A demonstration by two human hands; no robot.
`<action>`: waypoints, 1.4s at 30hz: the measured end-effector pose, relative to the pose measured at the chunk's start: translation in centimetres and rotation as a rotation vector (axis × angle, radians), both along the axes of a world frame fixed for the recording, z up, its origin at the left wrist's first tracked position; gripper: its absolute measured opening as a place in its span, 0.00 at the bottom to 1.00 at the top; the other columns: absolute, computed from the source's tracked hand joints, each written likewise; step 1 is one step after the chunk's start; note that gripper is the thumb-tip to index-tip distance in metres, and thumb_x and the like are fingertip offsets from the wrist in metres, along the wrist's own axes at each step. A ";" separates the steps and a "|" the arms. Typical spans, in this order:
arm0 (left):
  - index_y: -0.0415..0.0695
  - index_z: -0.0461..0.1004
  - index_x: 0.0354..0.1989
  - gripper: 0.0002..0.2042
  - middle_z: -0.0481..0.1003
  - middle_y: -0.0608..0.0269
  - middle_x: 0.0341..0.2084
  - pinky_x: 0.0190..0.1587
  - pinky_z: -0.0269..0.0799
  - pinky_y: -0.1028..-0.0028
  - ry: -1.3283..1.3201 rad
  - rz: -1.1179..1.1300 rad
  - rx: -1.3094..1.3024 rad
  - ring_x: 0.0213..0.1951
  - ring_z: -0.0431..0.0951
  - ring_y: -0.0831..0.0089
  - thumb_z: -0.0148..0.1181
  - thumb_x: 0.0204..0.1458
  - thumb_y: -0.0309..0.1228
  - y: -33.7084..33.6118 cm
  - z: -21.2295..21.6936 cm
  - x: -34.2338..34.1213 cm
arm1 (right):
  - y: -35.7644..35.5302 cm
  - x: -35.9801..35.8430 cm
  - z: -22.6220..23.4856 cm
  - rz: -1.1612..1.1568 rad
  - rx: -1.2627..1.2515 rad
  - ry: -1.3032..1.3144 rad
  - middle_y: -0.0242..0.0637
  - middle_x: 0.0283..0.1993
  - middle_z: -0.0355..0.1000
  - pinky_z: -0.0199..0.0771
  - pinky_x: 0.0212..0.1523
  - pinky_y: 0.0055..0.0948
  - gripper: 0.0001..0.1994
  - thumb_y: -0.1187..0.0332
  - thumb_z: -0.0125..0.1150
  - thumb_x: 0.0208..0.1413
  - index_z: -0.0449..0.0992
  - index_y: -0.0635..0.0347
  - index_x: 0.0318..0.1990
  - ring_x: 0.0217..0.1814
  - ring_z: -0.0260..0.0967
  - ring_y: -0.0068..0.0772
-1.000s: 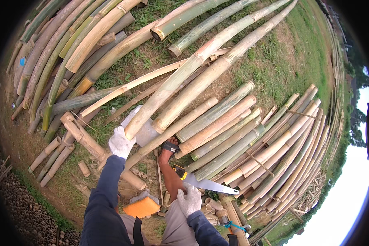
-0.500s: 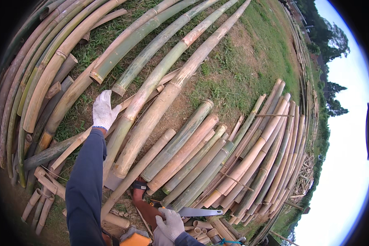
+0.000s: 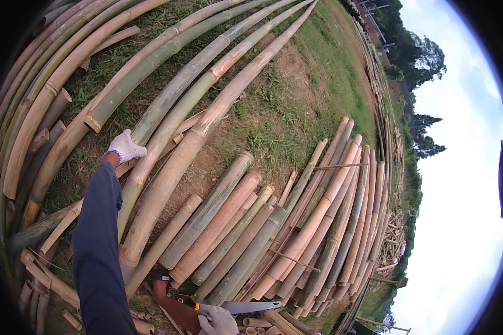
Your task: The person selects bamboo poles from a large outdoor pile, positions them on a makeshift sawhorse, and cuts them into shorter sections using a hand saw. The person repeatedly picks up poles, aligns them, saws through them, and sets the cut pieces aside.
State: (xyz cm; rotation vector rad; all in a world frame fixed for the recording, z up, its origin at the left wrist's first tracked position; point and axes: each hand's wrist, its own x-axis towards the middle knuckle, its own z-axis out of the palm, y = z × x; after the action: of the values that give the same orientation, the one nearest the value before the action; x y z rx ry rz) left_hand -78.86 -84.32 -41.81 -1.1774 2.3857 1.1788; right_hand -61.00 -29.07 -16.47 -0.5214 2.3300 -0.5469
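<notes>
My left hand (image 3: 127, 146), in a white knit glove, is closed on the near end of a long grey-green bamboo pole (image 3: 170, 97). The glove hides the cut end itself. Just right of it run a green-and-tan bamboo pole (image 3: 176, 120) and a thicker tan one (image 3: 190, 146). Low in the picture, my right hand (image 3: 217, 320), also gloved, is closed at the handle end of a hand saw (image 3: 251, 307). The saw's blade points right, and a bit of its yellow-orange handle shows beside the glove. Part of that grip is hidden.
Cut bamboo lengths (image 3: 207, 212) lie in a row at centre, beside a larger stack (image 3: 324, 223) on the right. More long poles (image 3: 44, 95) curve along the left. My foot (image 3: 161, 276) stands by the cut lengths. Grass (image 3: 318, 72) spreads beyond.
My left hand has gone from open near the pole's end to closed on it. The view has shifted, moving the scene leftward. My right hand stays by the saw.
</notes>
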 end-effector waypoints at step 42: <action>0.42 0.67 0.73 0.47 0.77 0.41 0.63 0.62 0.81 0.52 0.113 0.296 -0.757 0.63 0.81 0.43 0.85 0.46 0.46 -5.7 8.2 4.1 | -3.2 -2.1 -0.2 0.090 0.092 -0.251 0.54 0.56 0.83 0.78 0.64 0.52 0.22 0.56 0.62 0.72 0.80 0.59 0.65 0.61 0.79 0.60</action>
State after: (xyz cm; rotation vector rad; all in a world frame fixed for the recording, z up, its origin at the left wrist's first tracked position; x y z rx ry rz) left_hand -74.81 -90.07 -33.60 -1.7562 2.9247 0.3739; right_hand -63.12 -32.30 -16.64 -0.4825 2.0720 -0.4337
